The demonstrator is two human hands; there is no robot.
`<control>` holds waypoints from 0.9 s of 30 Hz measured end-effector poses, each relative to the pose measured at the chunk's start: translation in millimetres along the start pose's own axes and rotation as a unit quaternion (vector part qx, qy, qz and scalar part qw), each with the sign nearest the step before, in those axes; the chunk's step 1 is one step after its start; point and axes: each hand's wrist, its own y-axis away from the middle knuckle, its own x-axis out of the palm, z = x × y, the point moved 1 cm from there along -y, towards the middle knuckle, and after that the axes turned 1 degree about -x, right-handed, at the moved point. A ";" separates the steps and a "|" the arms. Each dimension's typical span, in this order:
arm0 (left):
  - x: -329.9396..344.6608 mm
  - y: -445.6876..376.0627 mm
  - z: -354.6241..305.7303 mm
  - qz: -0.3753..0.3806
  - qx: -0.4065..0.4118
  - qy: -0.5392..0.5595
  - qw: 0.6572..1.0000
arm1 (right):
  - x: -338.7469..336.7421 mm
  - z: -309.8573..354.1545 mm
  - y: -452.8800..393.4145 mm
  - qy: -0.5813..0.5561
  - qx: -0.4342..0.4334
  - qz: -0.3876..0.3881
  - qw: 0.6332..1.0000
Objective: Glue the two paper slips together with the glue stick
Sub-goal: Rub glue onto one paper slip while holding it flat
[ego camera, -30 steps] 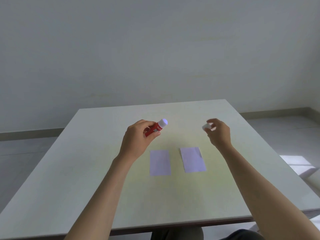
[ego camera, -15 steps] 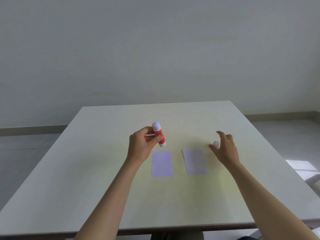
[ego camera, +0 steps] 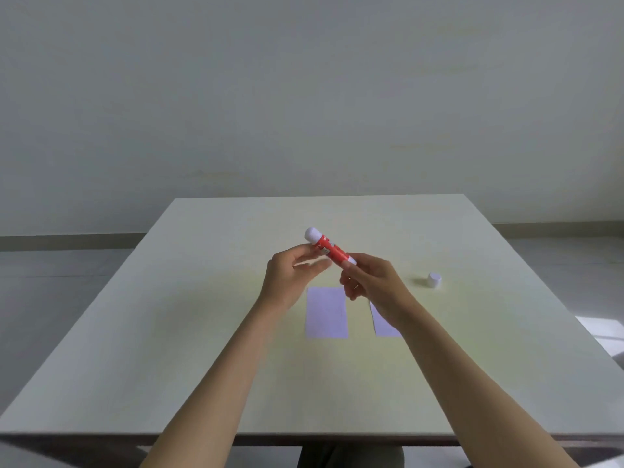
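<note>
Glue stick (ego camera: 329, 248) now gripped by both hands | cap (ego camera: 434, 280) now released onto table (ego camera: 202, 298)

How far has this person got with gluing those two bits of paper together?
Early stage. Done: the white cap is off and stands on the table. In hand: both the left hand and the right hand hold the red glue stick above the slips. Left: the left paper slip and the right paper slip lie apart, with no glue visibly applied, and remain to be pressed together.
</note>
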 end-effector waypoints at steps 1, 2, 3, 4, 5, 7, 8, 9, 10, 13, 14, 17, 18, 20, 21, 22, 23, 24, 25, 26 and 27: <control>-6.4 0.0 5.9 0.035 0.023 -0.082 0.996 | -3.4 -2.0 -0.7 -0.014 0.004 -0.020 1.000; -13.1 -0.1 13.2 0.081 0.045 -0.178 0.980 | -8.0 -3.7 -1.5 -0.024 0.008 -0.040 0.999; -19.4 0.2 21.6 0.131 0.065 -0.284 0.948 | -13.3 -5.3 -2.3 -0.029 0.011 -0.058 0.998; -24.3 0.8 30.7 0.180 0.087 -0.387 0.900 | -18.8 -7.0 -2.8 -0.030 0.012 -0.074 0.997; -27.2 1.9 40.3 0.218 0.108 -0.472 0.847 | -23.9 -8.7 -3.2 -0.028 0.015 -0.087 0.996; -28.5 6.4 57.6 0.268 0.124 -0.560 0.774 | -31.3 -12.4 -3.5 -0.025 0.020 -0.102 0.994; -28.2 8.6 63.9 0.282 0.119 -0.566 0.765 | -33.2 -14.5 -3.4 -0.024 0.024 -0.106 0.994; -28.0 10.3 68.8 0.291 0.110 -0.557 0.770 | -33.9 -16.5 -3.5 -0.023 0.027 -0.108 0.994; -27.8 11.0 72.2 0.295 0.101 -0.542 0.781 | -33.9 -18.2 -3.5 -0.021 0.029 -0.109 0.993; -25.4 9.6 75.4 0.303 0.083 -0.510 0.801 | -32.0 -22.3 -3.8 -0.020 0.035 -0.107 0.993; -23.8 8.6 75.9 0.306 0.081 -0.504 0.804 | -31.6 -23.1 -3.8 -0.020 0.037 -0.107 0.993; -19.1 6.5 76.9 0.307 0.079 -0.490 0.812 | -31.5 -24.9 -3.5 -0.016 0.042 -0.109 0.993; -17.9 6.0 77.3 0.307 0.079 -0.486 0.815 | -31.6 -25.5 -3.6 -0.013 0.043 -0.108 0.993; -16.4 5.4 78.2 0.309 0.075 -0.480 0.818 | -31.5 -26.9 -4.5 -0.004 0.043 -0.104 0.994; -15.7 5.3 78.8 0.311 0.070 -0.476 0.819 | -31.3 -27.6 -4.9 0.001 0.043 -0.104 0.994; -15.2 5.2 79.5 0.313 0.065 -0.472 0.822 | -31.4 -28.2 -5.1 0.007 0.043 -0.105 0.993; -15.0 5.0 80.1 0.314 0.062 -0.468 0.824 | -31.7 -28.9 -5.6 0.014 0.042 -0.109 0.993; -14.9 4.9 80.3 0.314 0.061 -0.465 0.826 | -32.4 -29.7 -5.9 0.023 0.041 -0.114 0.992; -14.9 4.9 80.3 0.314 0.060 -0.461 0.828 | -33.2 -30.6 -6.3 0.034 0.039 -0.119 0.992; -15.0 4.8 80.1 0.314 0.059 -0.458 0.830 | -34.1 -31.6 -6.7 0.047 0.037 -0.124 0.991; -15.0 4.6 79.8 0.313 0.057 -0.454 0.832 | -35.1 -32.7 -7.2 0.059 0.034 -0.128 0.989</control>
